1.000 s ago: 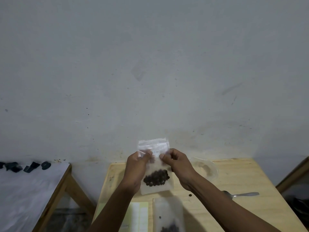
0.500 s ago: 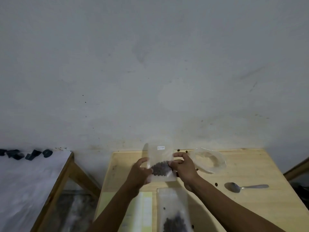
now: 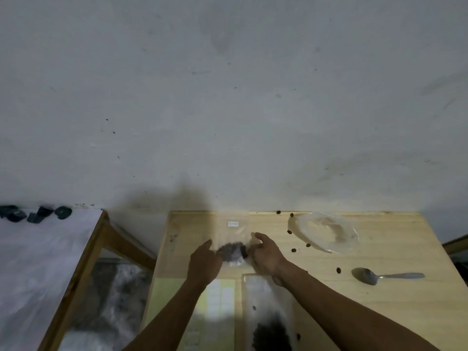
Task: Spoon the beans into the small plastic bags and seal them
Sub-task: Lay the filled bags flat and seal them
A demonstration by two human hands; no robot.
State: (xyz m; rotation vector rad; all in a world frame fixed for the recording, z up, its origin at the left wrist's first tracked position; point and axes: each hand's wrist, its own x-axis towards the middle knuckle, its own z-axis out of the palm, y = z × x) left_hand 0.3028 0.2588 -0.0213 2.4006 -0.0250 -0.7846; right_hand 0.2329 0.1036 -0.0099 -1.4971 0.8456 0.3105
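Note:
A small clear plastic bag (image 3: 232, 230) with a white label and a dark clump of beans lies low over the wooden table (image 3: 395, 312), near its far edge. My left hand (image 3: 204, 260) grips the bag's lower left edge and my right hand (image 3: 266, 254) grips its lower right edge, thumb raised. A second clear bag (image 3: 269, 323) holding beans lies flat nearer to me, under my right forearm. The metal spoon (image 3: 385, 276) rests on the table to the right, untouched.
A clear plastic dish (image 3: 326, 231) sits at the far right of the table, with loose beans (image 3: 293, 250) scattered around it. A yellow sheet (image 3: 217, 302) lies near the front. A second table (image 3: 38, 262) with dark items stands to the left.
Both hands have brought the small bag down from in front of the wall to the tabletop. The view has tilted down, so more of the table shows.

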